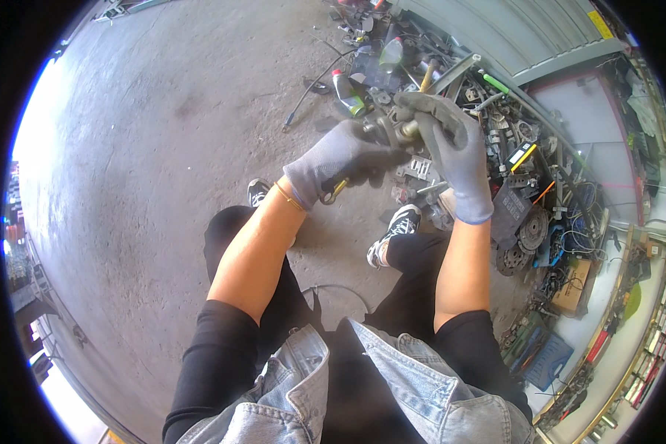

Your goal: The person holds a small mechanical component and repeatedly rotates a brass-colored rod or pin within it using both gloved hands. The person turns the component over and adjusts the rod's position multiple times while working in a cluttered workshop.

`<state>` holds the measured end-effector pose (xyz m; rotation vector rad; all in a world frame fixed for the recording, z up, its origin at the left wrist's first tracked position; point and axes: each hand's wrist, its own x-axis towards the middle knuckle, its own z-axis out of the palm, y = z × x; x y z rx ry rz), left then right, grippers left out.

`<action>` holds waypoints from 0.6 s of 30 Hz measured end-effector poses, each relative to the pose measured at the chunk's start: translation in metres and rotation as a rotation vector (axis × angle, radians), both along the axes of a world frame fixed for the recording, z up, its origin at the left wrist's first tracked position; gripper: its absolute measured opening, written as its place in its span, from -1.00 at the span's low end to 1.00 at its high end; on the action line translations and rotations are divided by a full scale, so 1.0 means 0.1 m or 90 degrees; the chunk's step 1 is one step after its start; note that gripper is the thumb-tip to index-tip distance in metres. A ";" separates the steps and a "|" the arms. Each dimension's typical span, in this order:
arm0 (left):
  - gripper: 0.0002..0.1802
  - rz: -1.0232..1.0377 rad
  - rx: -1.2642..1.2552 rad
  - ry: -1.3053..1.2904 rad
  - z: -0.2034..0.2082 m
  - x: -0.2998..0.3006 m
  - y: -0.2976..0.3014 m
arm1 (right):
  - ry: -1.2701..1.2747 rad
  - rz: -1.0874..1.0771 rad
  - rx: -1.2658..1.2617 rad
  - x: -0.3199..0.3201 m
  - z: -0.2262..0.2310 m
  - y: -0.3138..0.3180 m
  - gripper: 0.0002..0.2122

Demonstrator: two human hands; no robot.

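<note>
Both of my hands wear grey work gloves and are raised in front of me. My left hand [348, 157] is closed, its fingers slightly smeared by motion, around one side of a small dull metal part [408, 130]. The part has a short round stub; its exact kind I cannot make out. From the other side my right hand [451, 137] pinches it, thumb and fingers bent over the stub. A brass-coloured curved piece [337, 190] sticks out below my left palm, near the wrist; the rest of it is hidden by the glove.
Beyond and right of my hands lies a heap of scrap parts [496, 126]. It includes a bottle with a red cap [348, 94], a clutch disc [531, 228] and a cardboard box [572, 287]. A blue tool case [546, 359] and shelves [647, 325] are at lower right. Concrete floor [140, 155] spreads left.
</note>
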<state>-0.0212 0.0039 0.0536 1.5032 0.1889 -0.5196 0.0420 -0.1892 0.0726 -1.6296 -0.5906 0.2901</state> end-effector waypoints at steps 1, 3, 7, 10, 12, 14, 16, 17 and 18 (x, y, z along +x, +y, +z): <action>-0.65 0.016 -0.013 0.002 0.00 0.00 0.01 | -0.076 0.010 -0.041 0.00 0.04 -0.01 -0.75; -0.66 0.008 -0.039 0.001 0.00 0.02 0.04 | -0.246 0.062 -0.106 0.01 0.09 -0.04 -0.69; -0.67 0.019 -0.037 -0.031 0.01 0.01 0.03 | -0.301 0.017 -0.144 0.02 0.07 -0.04 -0.63; -0.68 0.017 -0.020 -0.041 0.03 0.02 0.03 | -0.403 -0.037 -0.181 0.05 0.04 -0.03 -0.61; -0.67 0.018 -0.023 -0.044 0.04 0.03 0.03 | -0.470 -0.048 -0.198 0.07 0.03 -0.03 -0.60; -0.66 0.016 -0.007 -0.036 0.04 0.04 0.03 | -0.503 -0.071 -0.216 0.07 0.03 -0.04 -0.59; -0.65 0.018 0.001 -0.031 0.05 0.03 0.03 | -0.502 -0.103 -0.235 0.06 0.03 -0.05 -0.57; -0.65 0.024 0.000 -0.030 0.05 0.03 0.03 | -0.510 -0.126 -0.249 0.04 0.02 -0.05 -0.59; -0.65 0.030 0.008 -0.023 0.05 0.03 0.03 | -0.517 -0.144 -0.262 0.02 0.02 -0.05 -0.60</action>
